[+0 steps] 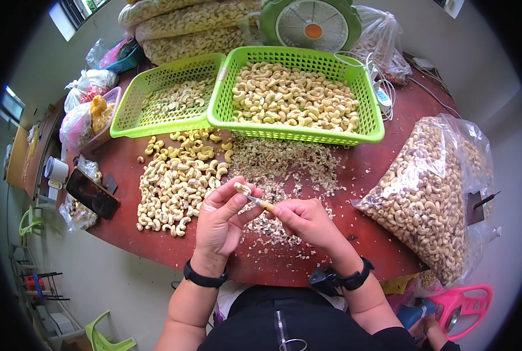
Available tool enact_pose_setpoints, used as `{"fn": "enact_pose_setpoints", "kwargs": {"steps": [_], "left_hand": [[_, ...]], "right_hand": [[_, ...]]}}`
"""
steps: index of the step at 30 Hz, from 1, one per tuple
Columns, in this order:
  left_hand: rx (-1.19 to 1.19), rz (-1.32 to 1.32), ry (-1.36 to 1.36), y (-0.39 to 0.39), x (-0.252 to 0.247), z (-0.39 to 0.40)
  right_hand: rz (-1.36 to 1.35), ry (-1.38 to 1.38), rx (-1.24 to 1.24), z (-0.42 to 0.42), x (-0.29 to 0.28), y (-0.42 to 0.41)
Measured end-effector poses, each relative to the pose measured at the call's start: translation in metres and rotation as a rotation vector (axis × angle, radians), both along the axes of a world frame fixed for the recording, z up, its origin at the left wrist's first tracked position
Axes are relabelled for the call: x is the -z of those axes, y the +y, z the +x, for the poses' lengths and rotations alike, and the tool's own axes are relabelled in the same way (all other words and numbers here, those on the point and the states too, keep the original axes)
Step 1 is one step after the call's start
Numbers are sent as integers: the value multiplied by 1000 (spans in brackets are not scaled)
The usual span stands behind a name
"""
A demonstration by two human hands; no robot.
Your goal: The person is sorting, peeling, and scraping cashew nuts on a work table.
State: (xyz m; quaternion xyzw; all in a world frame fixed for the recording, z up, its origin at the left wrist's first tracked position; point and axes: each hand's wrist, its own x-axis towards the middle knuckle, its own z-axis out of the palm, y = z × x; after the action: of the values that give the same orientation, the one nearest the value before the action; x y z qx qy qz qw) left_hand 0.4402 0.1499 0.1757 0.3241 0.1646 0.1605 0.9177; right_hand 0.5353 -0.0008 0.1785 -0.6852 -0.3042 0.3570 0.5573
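Note:
My left hand (223, 219) pinches a cashew nut (242, 189) between its fingertips. My right hand (307, 221) grips the wooden handle of a small knife (263, 204), whose metal blade reaches the nut. Below and behind both hands lie flaky cashew skin peelings (283, 164) on the red table. To their left spreads a pile of cashews (169, 193), with yellower ones at its back. A green plastic basket (296, 131) beyond holds many cashews; a second green basket (156, 128) at its left holds fewer, smaller pieces.
A large clear bag of cashews (423, 193) leans at the right edge of the red table (156, 243). A smartphone (92, 193) and a white cup (56, 169) are at left. Stacked cashew bags (191, 39) and a green fan (311, 26) stand behind. Another person's hand (432, 327) shows lower right.

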Motion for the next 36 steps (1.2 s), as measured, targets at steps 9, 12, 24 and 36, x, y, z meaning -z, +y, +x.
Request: {"fn": "enact_pose_setpoints", "kwargs": {"steps": [9, 12, 24, 36], "left_hand": [[-62, -18, 47, -9, 0, 3], [-76, -38, 59, -12, 5, 5], [119, -97, 110, -2, -1, 17], [311, 53, 97, 5, -7, 21]], "right_hand": [[-66, -5, -5, 7, 1, -2], [-28, 17, 20, 7, 11, -3], [-32, -8, 28, 10, 16, -13], [14, 31, 42, 23, 21, -18]]}}
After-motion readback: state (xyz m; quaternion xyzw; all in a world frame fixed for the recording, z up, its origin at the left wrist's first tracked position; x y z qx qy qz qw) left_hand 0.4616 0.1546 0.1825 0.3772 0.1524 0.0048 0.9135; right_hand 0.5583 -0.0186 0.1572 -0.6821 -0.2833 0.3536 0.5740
